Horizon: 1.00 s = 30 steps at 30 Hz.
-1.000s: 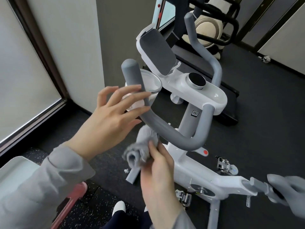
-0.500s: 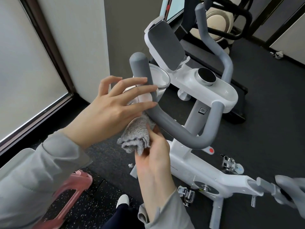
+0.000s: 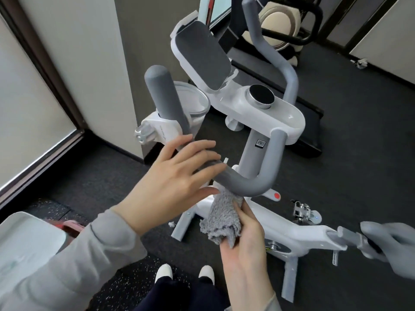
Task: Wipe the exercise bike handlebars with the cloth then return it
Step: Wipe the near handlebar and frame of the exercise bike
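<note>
The white exercise bike has grey padded handlebars (image 3: 247, 182) that curve from a near upright grip (image 3: 161, 95) down and round to a far grip (image 3: 267, 43). My left hand (image 3: 170, 185) rests on the near bar with fingers spread over it. A fluffy grey cloth (image 3: 224, 218) is bunched in my right hand (image 3: 244, 250), which presses its top against the underside of the bar's low bend. A grey tablet holder (image 3: 202, 55) and a round knob (image 3: 261, 96) sit on the white console.
A clear cup holder (image 3: 197, 102) hangs beside the near grip. The bike's grey saddle (image 3: 390, 245) is at the right edge. A white tub (image 3: 27, 234) and a pink item sit at lower left. Another exercise machine (image 3: 276, 14) stands behind. Wall and window frame lie left.
My left hand slid down the near bar towards the bend. The cloth and my right hand moved right, along the underside of the bar to its low curve.
</note>
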{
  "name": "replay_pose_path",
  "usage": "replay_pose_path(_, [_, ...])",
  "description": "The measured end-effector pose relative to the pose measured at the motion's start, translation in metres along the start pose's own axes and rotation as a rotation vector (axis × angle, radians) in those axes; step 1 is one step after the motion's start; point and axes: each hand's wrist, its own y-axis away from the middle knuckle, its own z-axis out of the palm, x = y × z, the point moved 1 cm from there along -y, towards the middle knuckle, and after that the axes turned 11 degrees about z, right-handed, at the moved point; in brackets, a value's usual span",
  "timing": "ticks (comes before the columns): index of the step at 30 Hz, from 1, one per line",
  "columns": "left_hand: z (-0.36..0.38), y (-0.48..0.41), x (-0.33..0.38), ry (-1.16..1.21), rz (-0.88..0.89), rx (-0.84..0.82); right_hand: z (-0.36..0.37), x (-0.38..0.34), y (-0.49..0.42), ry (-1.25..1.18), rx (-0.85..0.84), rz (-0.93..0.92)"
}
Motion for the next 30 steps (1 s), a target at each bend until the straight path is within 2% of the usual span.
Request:
replay_pose_path(11, [0.030, -0.025, 0.030, 0.088, -0.172, 0.008, -0.030, -0.039, -0.012, 0.033, 0.123, -0.237])
replay_pose_path(15, [0.033, -0.034, 0.042, 0.112, -0.240, 0.018, -0.034, -0.055, -0.024, 0.027, 0.100, -0.321])
replay_pose_path(22, [0.044, -0.053, 0.065, 0.129, -0.354, -0.042, -0.035, -0.101, -0.056, 0.162, 0.082, -0.444])
replay_pose_path(30, [0.049, -0.066, 0.078, 0.145, -0.497, -0.034, -0.021, -0.151, -0.100, 0.303, -0.052, -0.505])
